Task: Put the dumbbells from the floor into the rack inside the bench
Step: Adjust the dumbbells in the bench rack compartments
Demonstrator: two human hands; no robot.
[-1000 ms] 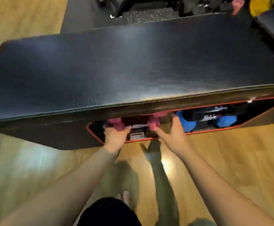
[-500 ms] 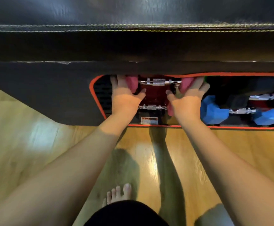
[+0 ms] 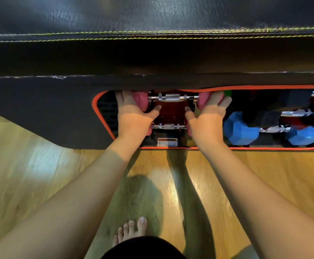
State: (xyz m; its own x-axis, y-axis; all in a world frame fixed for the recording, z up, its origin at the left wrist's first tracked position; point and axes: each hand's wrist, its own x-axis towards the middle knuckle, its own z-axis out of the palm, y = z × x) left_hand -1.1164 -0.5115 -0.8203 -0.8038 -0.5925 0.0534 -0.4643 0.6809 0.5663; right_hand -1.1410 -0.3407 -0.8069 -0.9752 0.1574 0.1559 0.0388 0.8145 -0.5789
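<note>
The left hand [image 3: 133,114] cupped the left pink head of the upper pink dumbbell [image 3: 173,97], fingers curled over it and thumb reaching toward the bar. That dumbbell sat high in the rack opening [image 3: 103,116] in the side of the desk [image 3: 152,58], with a second pink dumbbell [image 3: 168,126] just below it and a warning label [image 3: 167,142] below that. The right hand [image 3: 206,116] gripped the right pink head the same way. Right of the pink pair lay a blue dumbbell [image 3: 240,130] and darker ones.

The fingers looked squeezed between the heads and the top edge of the opening, so a pinch seemed likely if the weight dropped into its cradle unevenly; letting go of one end early could roll it onto the lower dumbbell.

Against half a second earlier, the hands and dumbbell had hardly shifted within the opening, the thumbs closing slightly inward.
</note>
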